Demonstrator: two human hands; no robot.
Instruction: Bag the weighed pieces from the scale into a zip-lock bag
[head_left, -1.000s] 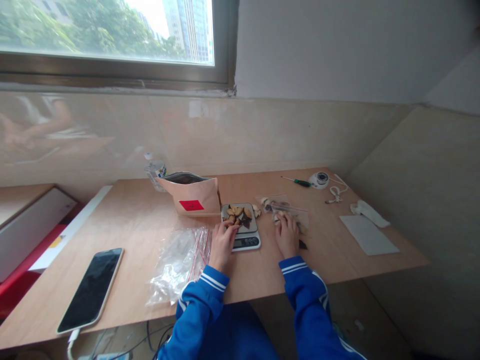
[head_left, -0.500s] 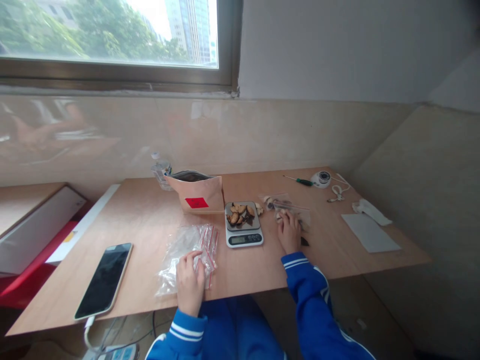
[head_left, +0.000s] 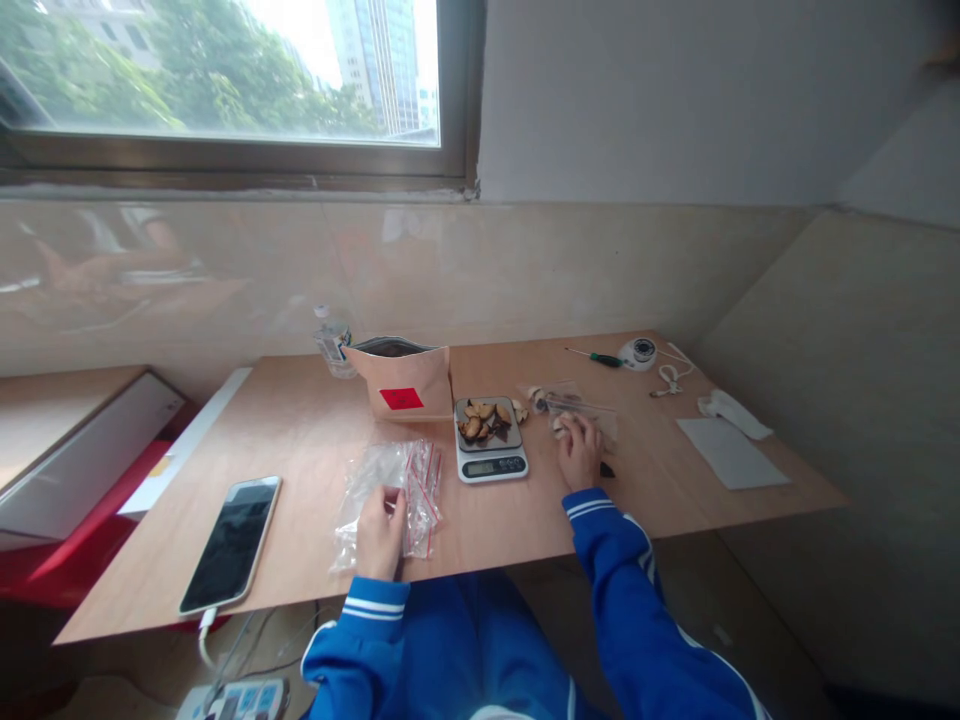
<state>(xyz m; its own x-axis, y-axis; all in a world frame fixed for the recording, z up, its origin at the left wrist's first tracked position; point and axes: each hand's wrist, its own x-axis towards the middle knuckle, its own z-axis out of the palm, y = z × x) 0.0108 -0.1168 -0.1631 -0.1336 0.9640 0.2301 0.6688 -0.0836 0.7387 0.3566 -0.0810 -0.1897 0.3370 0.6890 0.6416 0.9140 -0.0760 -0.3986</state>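
Observation:
My left hand (head_left: 381,532) lies over a stack of clear zip-lock bags (head_left: 369,468) with red seal strips, its fingers curled in and thumb near the forefinger; what is between them is hidden. My right hand (head_left: 580,457) rests, fingers loosely extended, on a small filled zip-lock bag (head_left: 604,420) holding pale pieces. Between the hands stands a white digital kitchen scale (head_left: 491,467), its display lit but unreadable. Brown dried slices (head_left: 484,420), like dried mushroom, are heaped on its plate. Behind the scale's left side an open kraft pouch (head_left: 426,385) with a red label stands upright.
A phone (head_left: 231,545) on a charging cable lies at the left, above a power strip (head_left: 244,697). A plastic bottle (head_left: 333,345) stands behind the pouch. At the right are a screwdriver (head_left: 604,359), a white dome camera (head_left: 637,355) with cable, and white paper (head_left: 731,453).
My left hand's fingers have curled in over the clear bags, where before they were spread. My right hand stays on the filled bag. The view has shifted slightly.

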